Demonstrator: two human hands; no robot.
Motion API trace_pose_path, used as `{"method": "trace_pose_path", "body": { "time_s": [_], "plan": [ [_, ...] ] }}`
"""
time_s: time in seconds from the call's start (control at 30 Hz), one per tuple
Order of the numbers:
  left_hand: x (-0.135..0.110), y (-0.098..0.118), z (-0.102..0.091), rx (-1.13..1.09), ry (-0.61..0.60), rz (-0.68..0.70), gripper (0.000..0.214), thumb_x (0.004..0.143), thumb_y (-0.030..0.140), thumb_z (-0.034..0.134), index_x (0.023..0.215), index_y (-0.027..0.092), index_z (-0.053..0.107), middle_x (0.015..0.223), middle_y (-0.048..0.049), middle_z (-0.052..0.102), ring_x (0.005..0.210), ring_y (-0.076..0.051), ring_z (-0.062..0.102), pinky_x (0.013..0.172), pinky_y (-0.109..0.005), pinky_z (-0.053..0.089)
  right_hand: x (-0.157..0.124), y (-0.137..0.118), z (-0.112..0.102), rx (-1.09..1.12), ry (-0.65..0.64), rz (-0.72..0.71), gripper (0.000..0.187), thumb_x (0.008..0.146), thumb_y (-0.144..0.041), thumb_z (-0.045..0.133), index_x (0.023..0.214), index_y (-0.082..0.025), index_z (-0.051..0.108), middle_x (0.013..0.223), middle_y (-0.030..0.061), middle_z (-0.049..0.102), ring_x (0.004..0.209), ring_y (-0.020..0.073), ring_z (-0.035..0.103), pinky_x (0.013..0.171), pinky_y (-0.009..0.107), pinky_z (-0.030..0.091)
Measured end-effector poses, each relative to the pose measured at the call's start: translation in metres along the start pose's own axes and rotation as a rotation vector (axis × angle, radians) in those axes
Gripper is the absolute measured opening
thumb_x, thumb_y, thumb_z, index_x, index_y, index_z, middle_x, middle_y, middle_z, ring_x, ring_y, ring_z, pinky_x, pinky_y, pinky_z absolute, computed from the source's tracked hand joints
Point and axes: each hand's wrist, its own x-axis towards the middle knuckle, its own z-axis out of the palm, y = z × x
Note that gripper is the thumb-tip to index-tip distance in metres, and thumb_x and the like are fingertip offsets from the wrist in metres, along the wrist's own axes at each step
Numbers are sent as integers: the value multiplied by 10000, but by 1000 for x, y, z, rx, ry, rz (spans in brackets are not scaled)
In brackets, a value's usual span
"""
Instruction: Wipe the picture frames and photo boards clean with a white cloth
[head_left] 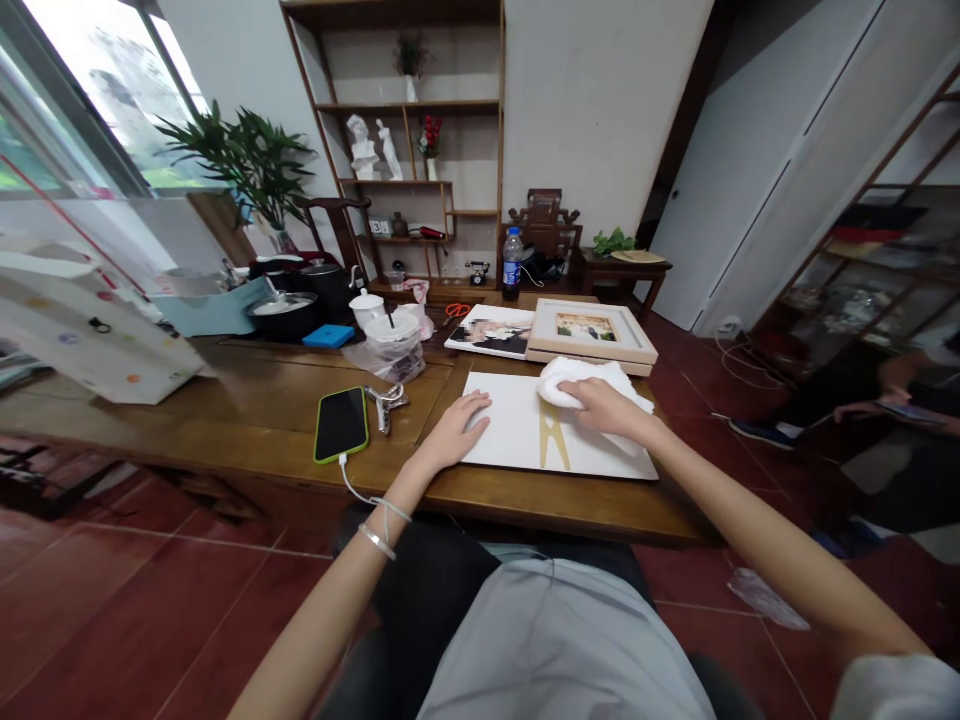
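Left hand, fingers apart, rests on board; right hand clamps cloth above mark. Wiping appears underway; completion unconfirmed.

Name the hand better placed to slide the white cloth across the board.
Probably the right hand: it holds the white cloth on the board, while the left hand rests at the board's edge.

Board lies on table, near its front edge. Cloth sits on the board's far part, right of centre. Frame behind board. Phone left of board. Bottle behind frame.
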Motion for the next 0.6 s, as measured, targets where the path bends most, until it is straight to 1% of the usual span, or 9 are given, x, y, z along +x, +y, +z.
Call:
{"method": "trace_pose_path", "body": {
  "time_s": [0.1,0.2,0.37,0.5,0.6],
  "plan": [
    [0,0,0,4,-2,1,355,875,325,465,1148,127,575,1289,-137,533,1258,-222,436,1091,-419,303,9,-11,2,-17,11,18,405,647,-21,418,1000,-133,583,868,106,651,835,239,559,633,261,295],
    [0,-1,1,2,1,-3,356,874,327,465,1147,128,576,1289,-136,533,1263,-223,430,1093,-423,301,4,-12,3,-19,20,24,415,645,-17,412,1005,-137,580,853,99,648,808,232,557,626,260,287],
    [0,0,1,-9,2,-8,338,869,321,469,1141,154,579,1291,-121,536,1264,-225,431,1090,-443,301,-20,2,-2,-19,0,45,425,626,-15,411,988,-147,589,840,93,652,803,231,565,641,261,301],
    [1,1,0,-9,-5,-9,348,866,324,469,1140,141,580,1290,-135,533,1256,-229,439,1090,-442,301,-40,14,-11,0,-51,57,397,621,-22,411,934,-167,606,839,83,659,811,235,577,657,268,316],
    [0,1,0,-7,-7,-10,341,866,323,467,1143,158,579,1292,-124,533,1253,-228,442,1086,-451,304,-60,11,-23,21,-113,62,377,608,-27,425,888,-185,621,837,69,661,811,237,578,674,273,332]
  ]
}}
